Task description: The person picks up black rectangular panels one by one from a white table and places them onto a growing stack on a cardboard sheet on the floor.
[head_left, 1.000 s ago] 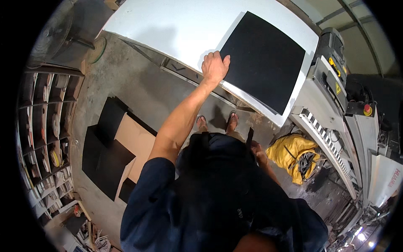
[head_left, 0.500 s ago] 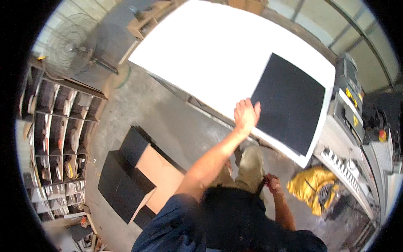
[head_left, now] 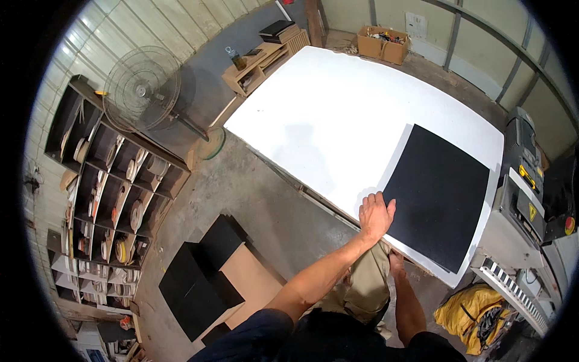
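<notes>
A black rectangular board (head_left: 443, 193) lies flat on the right part of a large white tabletop (head_left: 338, 127). My left hand (head_left: 375, 216) rests at its left edge near the table's front, fingers stretched forward and thumb toward the board. Nothing shows in that hand's grasp. Down beside my leg, my right hand (head_left: 396, 263) is close to the front edge of the table, below the board. Its fingers are mostly hidden, so I cannot tell whether they grip anything.
Stacked black and tan boards (head_left: 199, 283) lie on the floor at left. Beyond them stand a shelf rack with rolls of banding (head_left: 114, 199) and a pedestal fan (head_left: 142, 90). A machine (head_left: 522, 193) adjoins the table's right side, above a yellow bag (head_left: 467, 314). A cardboard box (head_left: 381, 45) sits behind.
My view has tilted up, bringing more of the far wall into sight. The right hand has risen from beside my knee to the table's front edge; the left stays by the board's edge.
</notes>
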A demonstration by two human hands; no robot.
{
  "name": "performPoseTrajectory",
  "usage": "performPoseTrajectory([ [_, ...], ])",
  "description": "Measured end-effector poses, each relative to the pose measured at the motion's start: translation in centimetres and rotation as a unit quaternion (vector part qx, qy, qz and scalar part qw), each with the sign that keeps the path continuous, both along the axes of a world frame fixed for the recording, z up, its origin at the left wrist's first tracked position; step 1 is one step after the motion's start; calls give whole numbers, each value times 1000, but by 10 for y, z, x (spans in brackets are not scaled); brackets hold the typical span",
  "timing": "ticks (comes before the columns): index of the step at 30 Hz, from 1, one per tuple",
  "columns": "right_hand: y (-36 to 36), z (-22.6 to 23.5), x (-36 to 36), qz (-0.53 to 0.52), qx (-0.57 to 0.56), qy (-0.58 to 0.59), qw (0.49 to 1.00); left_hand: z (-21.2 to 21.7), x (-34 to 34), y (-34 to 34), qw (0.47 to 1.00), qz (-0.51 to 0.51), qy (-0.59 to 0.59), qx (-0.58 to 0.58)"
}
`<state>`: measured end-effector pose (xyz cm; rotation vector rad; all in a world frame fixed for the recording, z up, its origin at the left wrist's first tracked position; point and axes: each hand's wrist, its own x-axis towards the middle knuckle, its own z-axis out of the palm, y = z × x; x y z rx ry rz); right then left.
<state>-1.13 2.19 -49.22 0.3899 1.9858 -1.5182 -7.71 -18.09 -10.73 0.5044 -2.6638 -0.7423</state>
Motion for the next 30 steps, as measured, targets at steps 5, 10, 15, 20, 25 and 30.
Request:
performPoseTrajectory([
  [5, 27, -22, 24, -43, -39, -34, 998, 2, -8, 12, 1000, -20, 3, 14],
  [10, -31, 96, 14, -157, -171, -130, 964, -9, 8, -6, 1000, 20, 9, 14],
  [15, -4, 37, 34, -4, -165, 44, 985, 2, -8, 9, 1000, -12, 25, 9],
  [20, -40, 117, 25, -127, -136, -59, 981, -10, 4, -2, 1000, 16, -3, 12],
  [25, -7, 55, 38, 114, 45, 221, 968, -1, -8, 11, 1000, -15, 11, 0],
  [30, -54, 145, 28, -169, -204, -91, 960, -17, 7, -3, 1000, 16, 9, 2],
])
